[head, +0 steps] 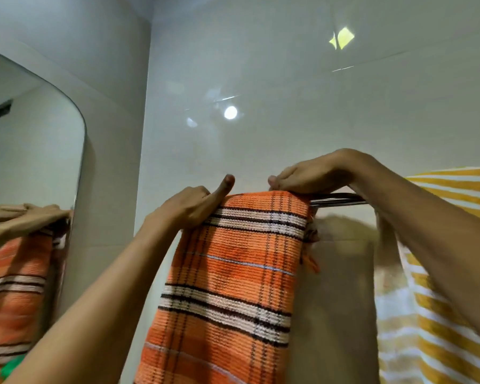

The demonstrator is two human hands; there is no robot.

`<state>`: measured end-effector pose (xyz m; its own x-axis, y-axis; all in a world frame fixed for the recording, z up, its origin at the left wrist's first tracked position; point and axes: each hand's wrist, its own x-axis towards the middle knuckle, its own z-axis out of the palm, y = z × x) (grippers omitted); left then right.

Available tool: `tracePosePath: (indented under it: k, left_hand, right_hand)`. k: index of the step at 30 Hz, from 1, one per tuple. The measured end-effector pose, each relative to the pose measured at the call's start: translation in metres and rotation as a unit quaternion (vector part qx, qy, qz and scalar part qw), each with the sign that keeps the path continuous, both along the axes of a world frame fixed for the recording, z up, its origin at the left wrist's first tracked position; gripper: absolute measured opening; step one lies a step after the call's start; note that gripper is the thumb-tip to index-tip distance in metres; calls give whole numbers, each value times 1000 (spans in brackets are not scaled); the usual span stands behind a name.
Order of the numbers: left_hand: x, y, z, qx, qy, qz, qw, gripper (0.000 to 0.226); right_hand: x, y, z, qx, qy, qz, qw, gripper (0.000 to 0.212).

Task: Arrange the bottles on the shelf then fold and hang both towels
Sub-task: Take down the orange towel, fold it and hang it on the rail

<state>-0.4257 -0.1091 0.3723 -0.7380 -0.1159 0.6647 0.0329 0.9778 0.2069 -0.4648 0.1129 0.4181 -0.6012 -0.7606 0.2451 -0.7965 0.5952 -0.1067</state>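
The big orange towel [227, 275] hangs folded over the metal bar [337, 200] on the wall. A yellow striped towel [438, 314] hangs just beside it on the right. The left hand [190, 207] grips the orange towel's top left corner, thumb up. The right hand [306, 177] pinches its top right edge at the bar.

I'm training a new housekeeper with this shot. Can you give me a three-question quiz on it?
1. True or false: the orange plaid towel hangs over the metal rail.
2. Which towel hangs to the right of it? A) yellow striped towel B) plain blue C) green checked
3. Fill in: on the left wall a ____ reflects the scene.

Key: 1 true; both the left hand and the right hand are on the towel's top fold. 2 A. 3 mirror.
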Motion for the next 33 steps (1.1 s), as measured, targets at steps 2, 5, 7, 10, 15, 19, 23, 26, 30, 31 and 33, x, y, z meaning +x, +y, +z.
tracePosePath:
  k: [2, 5, 7, 10, 15, 19, 23, 26, 30, 31, 33]
  left_hand:
    - [-4, -1, 7, 5, -40, 10, 999, 131]
    - [-5, 1, 13, 27, -87, 30, 995, 122]
    - [-7, 2, 13, 38, -68, 39, 996, 100]
    - [-7, 6, 2, 21, 106, -36, 993, 54]
    - [16, 9, -27, 16, 180, -197, 964, 37]
    - [16, 9, -33, 14, 156, -168, 973, 76]
    - [3, 20, -18, -57, 124, -19, 991, 99]
    - [-1, 24, -1, -52, 35, 12, 998, 105]
    - [0, 30, -1, -57, 89, 24, 994, 77]
    - [1, 33, -8, -73, 193, 33, 978, 62]
    - [6, 47, -32, -64, 349, 42, 934, 43]
  right_hand:
    - [8, 0, -10, -10, 1, 42, 999, 63]
    - [15, -8, -20, 15, -5, 34, 999, 64]
    - [9, -11, -18, 20, -35, -2, 999, 68]
    - [2, -17, -7, -2, -61, -46, 997, 50]
    - [-7, -27, 4, 5, -5, -38, 999, 36]
    - [-2, -22, -3, -58, 173, -3, 983, 21]
    - [17, -22, -34, -103, 252, -47, 961, 64]
    - [20, -22, -47, -53, 286, -90, 953, 78]
    - [-1, -32, -24, -47, 96, -94, 990, 63]
    - [-9, -36, -16, -45, 37, -91, 994, 51]
    - [-19, -38, -3, -16, -21, -103, 994, 30]
